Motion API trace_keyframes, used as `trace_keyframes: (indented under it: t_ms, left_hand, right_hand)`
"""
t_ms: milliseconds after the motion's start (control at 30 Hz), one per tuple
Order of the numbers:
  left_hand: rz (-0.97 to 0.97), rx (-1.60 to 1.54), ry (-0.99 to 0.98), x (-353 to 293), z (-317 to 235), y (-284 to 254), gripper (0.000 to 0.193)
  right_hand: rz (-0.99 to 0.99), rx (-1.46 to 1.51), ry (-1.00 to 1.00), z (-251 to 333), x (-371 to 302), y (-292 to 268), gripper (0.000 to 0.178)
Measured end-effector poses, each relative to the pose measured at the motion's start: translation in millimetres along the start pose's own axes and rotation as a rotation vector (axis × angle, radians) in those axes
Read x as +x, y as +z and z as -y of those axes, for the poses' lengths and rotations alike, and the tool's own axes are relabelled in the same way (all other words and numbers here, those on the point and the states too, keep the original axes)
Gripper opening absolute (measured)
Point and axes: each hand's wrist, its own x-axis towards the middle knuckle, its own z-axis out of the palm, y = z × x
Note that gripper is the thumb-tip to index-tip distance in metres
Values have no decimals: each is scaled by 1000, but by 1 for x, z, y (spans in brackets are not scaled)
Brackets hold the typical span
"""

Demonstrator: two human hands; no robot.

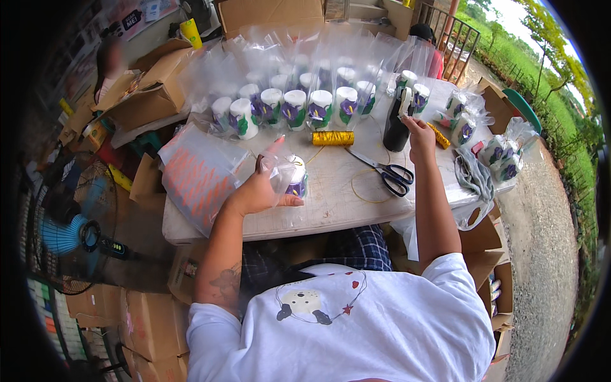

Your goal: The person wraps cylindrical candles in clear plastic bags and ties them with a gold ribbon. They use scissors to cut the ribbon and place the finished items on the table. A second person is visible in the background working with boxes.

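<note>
My left hand (254,193) is closed around a clear plastic bag with a white, candle-like cylinder (296,170) inside. It has purple flower decoration and stands near the table's front edge. My right hand (418,135) has its fingers pinched at the upper part of a tall black bottle-like tool (396,130) with a pale metallic top. The tool stands upright on the table; its exact kind is unclear. Between my hands lie scissors (385,172) with dark handles. A spool of gold thread (333,138) rests behind them.
Several decorated white cylinders (294,109) in open clear bags stand across the white table (267,226). Flat plastic bags (200,175) lie at left. Bagged cylinders (499,156) and a grey cloth (472,173) are at right. A fan (79,235) and cardboard boxes (153,325) stand left.
</note>
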Motion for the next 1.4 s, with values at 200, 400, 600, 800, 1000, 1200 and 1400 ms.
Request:
trace_keyframes:
  t_ms: [200,400,600,800,1000,1200,1400]
  left_hand:
    - [479,-273,115,39,36,-25,130]
    - [477,-423,-57,43,15,-13,112]
    - [106,-397,-256,22,1,-2,69]
    - [-154,-628,-183,18,8,8,62]
    - [-317,-808,-142,8,-3,-4,62]
    - [-292,-736,46,0,0,-14,67]
    - [-236,-624,74,-4,-21,-29,68]
  right_hand:
    - [158,-92,-64,-17,-16,-12,14]
    - [265,-181,-274,-38,3,-47,13]
    - [351,115,-46,9,-68,-14,20]
    - [859,-89,-193,33,-149,31,14]
    - [804,-401,-656,46,-187,45,13]
    - [1130,182,55,42,-167,50,10]
    - [1065,-136,-164,54,-167,56,22]
